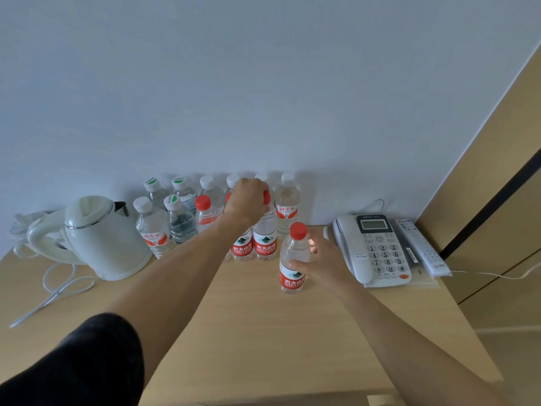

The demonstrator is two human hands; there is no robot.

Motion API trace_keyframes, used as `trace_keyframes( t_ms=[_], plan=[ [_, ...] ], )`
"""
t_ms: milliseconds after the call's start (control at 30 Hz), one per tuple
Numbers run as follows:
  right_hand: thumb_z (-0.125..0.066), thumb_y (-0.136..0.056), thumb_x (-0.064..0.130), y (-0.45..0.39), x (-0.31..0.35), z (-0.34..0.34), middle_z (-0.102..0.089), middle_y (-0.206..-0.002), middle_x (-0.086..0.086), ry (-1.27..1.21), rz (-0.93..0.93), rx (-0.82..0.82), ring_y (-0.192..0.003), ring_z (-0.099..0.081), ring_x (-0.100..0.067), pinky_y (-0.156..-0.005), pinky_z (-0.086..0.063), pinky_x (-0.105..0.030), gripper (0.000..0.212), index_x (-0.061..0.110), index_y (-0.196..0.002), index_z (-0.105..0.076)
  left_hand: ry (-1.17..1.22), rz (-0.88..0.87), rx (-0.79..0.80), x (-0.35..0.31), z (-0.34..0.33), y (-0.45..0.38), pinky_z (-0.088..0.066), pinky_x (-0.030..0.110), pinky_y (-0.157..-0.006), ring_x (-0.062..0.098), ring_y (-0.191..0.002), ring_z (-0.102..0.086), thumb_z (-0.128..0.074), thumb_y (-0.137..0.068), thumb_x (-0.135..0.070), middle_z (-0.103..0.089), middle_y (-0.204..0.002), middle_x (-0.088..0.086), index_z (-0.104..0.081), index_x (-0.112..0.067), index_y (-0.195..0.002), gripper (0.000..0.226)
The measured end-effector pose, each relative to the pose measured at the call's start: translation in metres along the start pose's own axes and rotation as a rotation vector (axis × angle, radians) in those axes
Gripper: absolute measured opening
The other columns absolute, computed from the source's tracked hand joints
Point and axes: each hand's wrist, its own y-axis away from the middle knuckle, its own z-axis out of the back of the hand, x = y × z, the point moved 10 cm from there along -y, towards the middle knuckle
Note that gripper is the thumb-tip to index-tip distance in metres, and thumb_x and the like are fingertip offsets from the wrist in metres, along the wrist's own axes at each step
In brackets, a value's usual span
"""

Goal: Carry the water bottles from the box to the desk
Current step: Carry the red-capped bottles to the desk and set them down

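My left hand [245, 200] grips two red-capped bottles [265, 230] by the tops near the desk's [248, 332] back edge, right hand [323, 263] wraps a third upright bottle [293, 259] standing just right-front of them.

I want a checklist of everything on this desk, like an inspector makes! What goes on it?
Surface: wooden desk against a pale wall.
Job's things: a cluster of water bottles standing by the wall, with white, green-marked and red caps; one red-capped bottle stands apart, nearer the front.
Clutter: white kettle, desk phone, remote control.
Hands: left hand grips the tops of two red-capped bottles in the cluster; right hand holds the lone bottle's body.
Cables: white kettle cord on the left; thin white cable trailing right.
Surroundings: wooden panel at right. Box: nothing seen.
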Motion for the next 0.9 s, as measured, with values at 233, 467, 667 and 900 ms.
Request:
trace_keyframes(
  t_ms=[233,467,667,900],
  plan=[
    [-0.086,-0.073,0.032,-0.004,-0.001,0.007,-0.055,-0.098,0.025,0.075,0.013,-0.049,-0.088,-0.052,0.006,-0.068,-0.037,-0.014,0.052,0.03,-0.118,-0.059,-0.031,0.003,0.012,-0.002,0.0,0.0,-0.056,0.034,-0.086,0.025,-0.1,-0.066,-0.079,-0.086,-0.019,-0.071,-0.105,0.008,-0.072,-0.008,-0.109,0.026],
    [-0.083,-0.075,0.024,-0.028,0.004,0.017,-0.05,-0.084,0.026,0.159,0.057,-0.073,-0.079,-0.047,0.012,-0.064,-0.032,-0.004,0.054,0.024,-0.123,-0.059,-0.049,-0.001,0.019,0.001,-0.003,0.001,-0.057,0.038,-0.089,0.026,-0.101,-0.065,-0.076,-0.088,-0.019,-0.071,-0.106,0.009,-0.069,-0.009,-0.112,0.027],
    [-0.084,-0.072,0.016,-0.056,0.008,0.027,-0.047,-0.073,0.016,0.144,0.047,-0.151,-0.066,-0.047,0.005,-0.06,-0.035,-0.003,0.041,0.02,-0.098,-0.054,-0.019,0.011,0.012,0.003,-0.004,-0.001,-0.056,0.036,-0.086,0.025,-0.098,-0.065,-0.078,-0.087,-0.016,-0.071,-0.105,0.008,-0.068,-0.011,-0.109,0.026],
    [-0.083,-0.071,0.016,-0.076,0.019,0.02,-0.047,-0.07,0.012,0.113,0.084,-0.177,-0.062,-0.045,-0.002,-0.052,-0.036,-0.011,0.051,0.033,-0.075,-0.035,-0.011,0.015,0.002,0.004,-0.004,-0.002,-0.056,0.035,-0.081,0.025,-0.094,-0.065,-0.077,-0.087,-0.014,-0.071,-0.102,0.007,-0.068,-0.011,-0.107,0.022]
  ],
)
